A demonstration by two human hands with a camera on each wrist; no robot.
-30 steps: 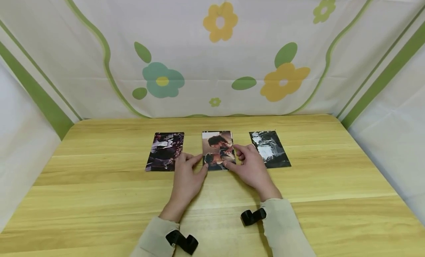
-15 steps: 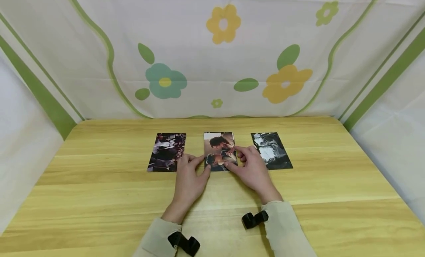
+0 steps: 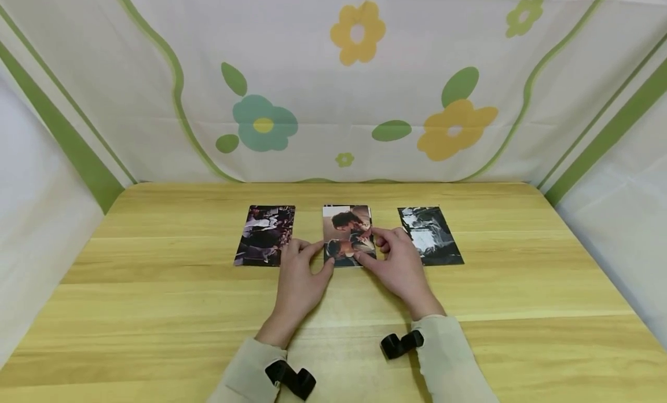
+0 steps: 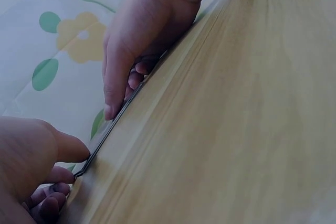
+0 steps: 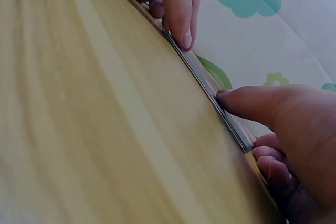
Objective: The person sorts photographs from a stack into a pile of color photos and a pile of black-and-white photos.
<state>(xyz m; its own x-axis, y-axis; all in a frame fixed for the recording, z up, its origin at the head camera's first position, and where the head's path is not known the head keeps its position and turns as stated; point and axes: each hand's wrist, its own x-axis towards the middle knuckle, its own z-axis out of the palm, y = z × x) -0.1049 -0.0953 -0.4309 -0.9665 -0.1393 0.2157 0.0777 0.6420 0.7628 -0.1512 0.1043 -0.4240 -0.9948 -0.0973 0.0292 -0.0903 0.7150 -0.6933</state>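
Note:
Flat on the table lies a small stack of photo prints, the top one showing two people. Its thin layered edge shows in the right wrist view. My left hand holds the stack at its near left corner, thumb on the corner and index finger along the left side. My right hand grips the right side, thumb on top near the front and index finger at the side edge. In the left wrist view, the other fingers of both hands are curled low beside the stack.
A dark crowd photo lies to the left, partly behind my left hand. To the right is a black-and-white photo, partly covered by my right hand. A flowered cloth hangs behind the wooden table.
The head view has shifted slightly, so everything sits a little farther right in it. Both hands keep their places on the photo stack.

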